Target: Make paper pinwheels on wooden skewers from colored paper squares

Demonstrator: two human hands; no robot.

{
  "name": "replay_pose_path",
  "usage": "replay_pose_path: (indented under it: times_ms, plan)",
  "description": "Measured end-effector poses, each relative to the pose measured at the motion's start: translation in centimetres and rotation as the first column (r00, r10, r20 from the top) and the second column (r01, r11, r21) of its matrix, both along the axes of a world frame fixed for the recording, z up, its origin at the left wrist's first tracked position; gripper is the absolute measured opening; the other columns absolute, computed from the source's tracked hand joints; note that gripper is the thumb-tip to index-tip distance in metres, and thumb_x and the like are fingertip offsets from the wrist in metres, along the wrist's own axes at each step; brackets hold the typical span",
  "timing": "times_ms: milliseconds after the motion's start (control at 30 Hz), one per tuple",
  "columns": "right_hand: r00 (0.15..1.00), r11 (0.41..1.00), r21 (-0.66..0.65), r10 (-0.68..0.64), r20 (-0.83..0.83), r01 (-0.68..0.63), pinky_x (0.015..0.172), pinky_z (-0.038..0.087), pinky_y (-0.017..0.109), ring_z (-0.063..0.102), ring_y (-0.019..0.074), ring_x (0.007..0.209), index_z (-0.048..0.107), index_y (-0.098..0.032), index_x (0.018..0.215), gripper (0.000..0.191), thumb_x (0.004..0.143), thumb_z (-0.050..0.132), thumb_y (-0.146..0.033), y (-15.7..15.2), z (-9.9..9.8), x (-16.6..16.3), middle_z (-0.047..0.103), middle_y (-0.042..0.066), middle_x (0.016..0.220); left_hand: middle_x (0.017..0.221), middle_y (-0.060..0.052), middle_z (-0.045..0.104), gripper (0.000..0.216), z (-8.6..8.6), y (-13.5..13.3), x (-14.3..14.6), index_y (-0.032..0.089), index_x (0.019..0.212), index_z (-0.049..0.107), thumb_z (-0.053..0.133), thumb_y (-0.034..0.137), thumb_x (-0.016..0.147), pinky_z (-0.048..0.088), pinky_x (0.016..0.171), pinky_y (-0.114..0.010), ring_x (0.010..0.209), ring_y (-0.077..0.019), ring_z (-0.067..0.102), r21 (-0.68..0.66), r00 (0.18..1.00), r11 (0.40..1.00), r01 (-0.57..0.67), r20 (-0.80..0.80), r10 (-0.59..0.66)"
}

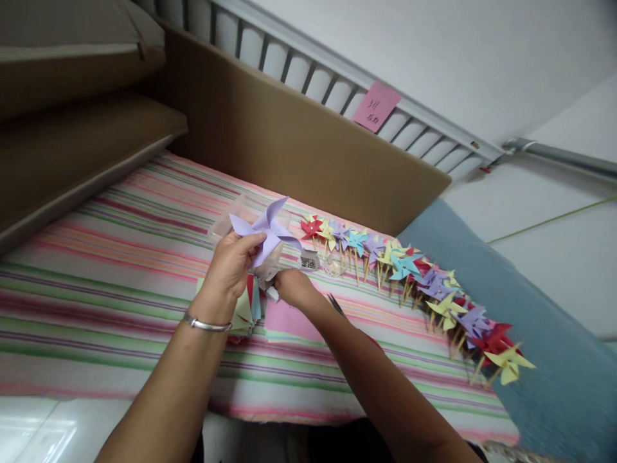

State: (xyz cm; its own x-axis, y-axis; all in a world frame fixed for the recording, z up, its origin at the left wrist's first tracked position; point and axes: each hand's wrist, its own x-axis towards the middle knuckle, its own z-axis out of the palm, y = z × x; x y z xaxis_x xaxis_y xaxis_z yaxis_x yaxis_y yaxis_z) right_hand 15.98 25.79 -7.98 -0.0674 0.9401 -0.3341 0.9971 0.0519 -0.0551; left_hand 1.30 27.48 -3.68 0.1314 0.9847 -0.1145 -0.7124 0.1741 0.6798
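Note:
My left hand (236,257) pinches a purple paper pinwheel (263,231) between thumb and fingers, its folded blades fanned outward. Just right of it and lower, my right hand (293,287) is closed, its fingertips mostly hidden. A small white piece (272,292) shows by those fingers; I cannot tell whether they hold it. Behind the pinwheel is a clear plastic container (224,222). Below my hands lie cut coloured papers (243,315) and a stack of pink sheets (294,321). A small box of metal pins (309,260) stands beside a clear round dish (334,263).
Finished pinwheels on sticks (405,263) form a long row on the right. Scissors (336,305) lie partly under my right forearm. A striped cloth (120,276) covers the surface, with a brown board (289,141) behind and brown padded pieces (87,141) at left.

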Motion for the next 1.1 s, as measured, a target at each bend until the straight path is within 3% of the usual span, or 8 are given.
replay_pose_path:
  times_ms: [167,400,600,700,833,933,1100]
  plan:
    - [0.994,1.0,-0.027,-0.013,-0.105,0.01,0.058,0.04,0.019,0.065,0.0136,0.068,0.073,-0.021,0.089,0.023,0.086,0.052,-0.03,-0.6,0.6,0.3,0.074,0.002,0.082,0.054,0.002,0.059,0.021,-0.2,0.0,0.5,0.014,0.059,0.058,0.077,0.016,0.051,0.038,0.052,-0.021,0.052,-0.009,0.052,0.002,0.999,1.0,0.012,-0.04,-0.012]
    - [0.985,0.999,-0.053,-0.02,-0.173,0.012,0.055,0.038,0.022,0.064,0.0173,0.067,0.073,-0.018,0.081,0.014,0.075,0.061,-0.015,-0.1,0.5,0.5,0.073,0.005,0.079,0.047,0.006,0.052,0.025,-0.3,-0.1,0.8,0.015,0.055,0.051,0.076,0.015,0.052,0.035,0.049,-0.02,0.046,-0.0072,0.047,0.007,0.998,1.0,-0.002,-0.07,0.002]
    - [0.932,0.999,-0.042,0.004,-0.363,-0.02,0.051,0.038,0.021,0.062,0.0145,0.061,0.072,-0.019,0.074,0.019,0.075,0.054,-0.013,-0.3,-0.1,1.4,0.072,0.001,0.073,0.052,0.003,0.056,0.021,-0.4,0.0,0.8,0.014,0.06,0.056,0.076,0.017,0.054,0.037,0.051,-0.021,0.05,-0.0086,0.05,0.008,0.996,1.0,0.025,-0.084,-0.025]
    - [0.893,1.0,-0.012,0.008,-0.45,-0.016,0.056,0.042,0.02,0.062,0.0129,0.064,0.073,-0.02,0.08,0.028,0.074,0.049,-0.008,-0.4,0.2,1.8,0.073,0.0,0.078,0.057,0.002,0.06,0.021,-0.5,0.0,0.8,0.013,0.064,0.059,0.076,0.017,0.054,0.039,0.054,-0.021,0.053,-0.0094,0.052,0.014,0.996,0.999,0.03,-0.082,-0.029]
    - [0.813,0.981,0.082,-0.099,-0.573,0.177,0.056,0.044,0.021,0.059,0.0117,0.059,0.072,-0.018,0.098,0.034,0.078,0.046,-0.01,-1.7,0.5,3.8,0.071,0.001,0.077,0.06,0.002,0.06,0.021,-0.6,0.1,0.8,0.013,0.067,0.059,0.076,0.016,0.054,0.04,0.056,-0.021,0.056,-0.0096,0.053,0.048,0.997,0.998,0.028,-0.068,-0.025]
    - [0.79,0.94,0.145,-0.169,-0.589,0.309,0.053,0.044,0.023,0.056,0.0124,0.054,0.07,-0.016,0.103,0.031,0.083,0.046,-0.02,-3.7,-0.3,5.6,0.068,0.001,0.07,0.056,0.003,0.058,0.021,-0.6,0.0,1.0,0.014,0.063,0.057,0.076,0.016,0.054,0.039,0.054,-0.022,0.054,-0.0095,0.052,0.042,0.996,0.999,0.034,-0.087,-0.03]
    - [0.841,0.909,0.254,-0.159,-0.518,0.329,0.077,0.046,0.029,0.061,0.0166,0.082,0.071,-0.015,0.09,0.026,0.082,0.047,-0.011,-6.7,-3.0,6.5,0.068,0.007,0.088,0.05,0.004,0.054,0.024,-0.3,-0.4,1.9,0.014,0.056,0.054,0.077,0.015,0.051,0.038,0.052,-0.021,0.051,-0.009,0.05,0.008,0.991,0.999,0.041,-0.131,-0.04]
